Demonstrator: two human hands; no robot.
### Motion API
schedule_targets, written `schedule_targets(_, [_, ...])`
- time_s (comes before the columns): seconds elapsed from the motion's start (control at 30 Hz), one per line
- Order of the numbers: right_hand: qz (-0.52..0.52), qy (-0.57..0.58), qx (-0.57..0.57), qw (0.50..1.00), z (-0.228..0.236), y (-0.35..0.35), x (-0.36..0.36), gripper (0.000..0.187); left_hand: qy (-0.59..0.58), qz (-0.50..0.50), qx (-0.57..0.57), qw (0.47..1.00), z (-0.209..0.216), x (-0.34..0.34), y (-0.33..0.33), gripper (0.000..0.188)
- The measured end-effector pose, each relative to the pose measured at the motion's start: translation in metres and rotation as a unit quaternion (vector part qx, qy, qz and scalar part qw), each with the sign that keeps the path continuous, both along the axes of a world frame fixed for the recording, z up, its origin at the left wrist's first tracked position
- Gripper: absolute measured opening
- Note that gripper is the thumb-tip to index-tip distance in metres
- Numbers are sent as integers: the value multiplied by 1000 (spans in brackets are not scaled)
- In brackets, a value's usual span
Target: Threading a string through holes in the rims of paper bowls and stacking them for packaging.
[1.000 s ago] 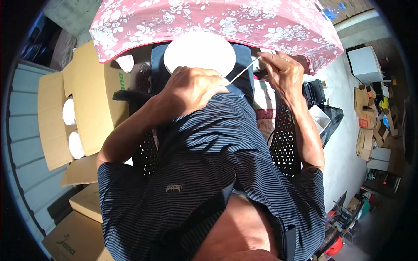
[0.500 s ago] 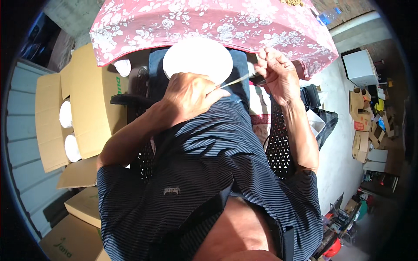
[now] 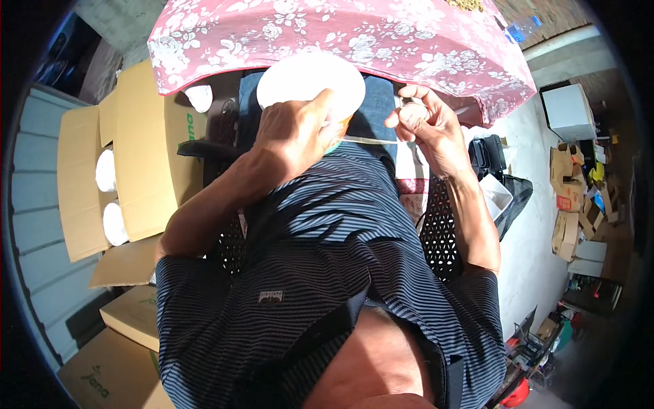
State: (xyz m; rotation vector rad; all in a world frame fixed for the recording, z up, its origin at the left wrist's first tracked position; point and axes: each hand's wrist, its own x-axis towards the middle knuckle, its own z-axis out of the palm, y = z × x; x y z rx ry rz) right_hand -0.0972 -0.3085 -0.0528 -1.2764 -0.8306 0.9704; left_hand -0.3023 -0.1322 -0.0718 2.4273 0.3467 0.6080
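Note:
A bright white round object (image 3: 310, 76), washed out by sunlight so that I cannot tell a tub from a lid, sits over my lap. My left hand (image 3: 294, 129) grips its near side, thumb raised along the rim; a bit of orange and green shows by the fingers. From there a thin, pale, see-through strip (image 3: 371, 141) stretches taut to my right hand (image 3: 430, 133). That hand's fingers are curled and pinched together on the strip's end.
Ahead stands a table under a pink flowered cloth (image 3: 327, 34). An open cardboard box (image 3: 146, 150) with white round tubs (image 3: 114, 223) is at left, beside a white cup (image 3: 199, 98). On the right floor are a white bin (image 3: 495, 194) and a cardboard pile (image 3: 565, 177).
My left hand has turned and now grips the round object's side, showing orange and green. The strip, slanting before, now runs nearly level. My right hand has moved slightly down.

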Motion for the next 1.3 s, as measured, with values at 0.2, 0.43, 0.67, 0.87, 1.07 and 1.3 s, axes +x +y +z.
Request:
schedule_targets(0.2, [9,-134,-122,983,11,1,-14,69,-40,1,-40,998,0,-6,14,30])
schedule_targets(0.43, [-33,-154,-112,981,-1,3,-9,60,-98,2,-32,995,-3,-6,19,22])
schedule_targets(0.67, [-9,-123,-104,987,6,5,-20,21,12,5,-134,991,2,-11,21,17])
schedule_targets(0.87, [29,-95,-81,992,11,11,-45,22,-16,-82,-244,966,4,-11,27,16])
schedule_targets(1.07, [37,-107,-96,989,8,11,-48,21,-80,-93,-227,966,-1,-5,20,18])
schedule_targets(1.3, [40,-102,-110,988,5,8,-44,18,-89,-77,-154,981,0,-6,15,13])
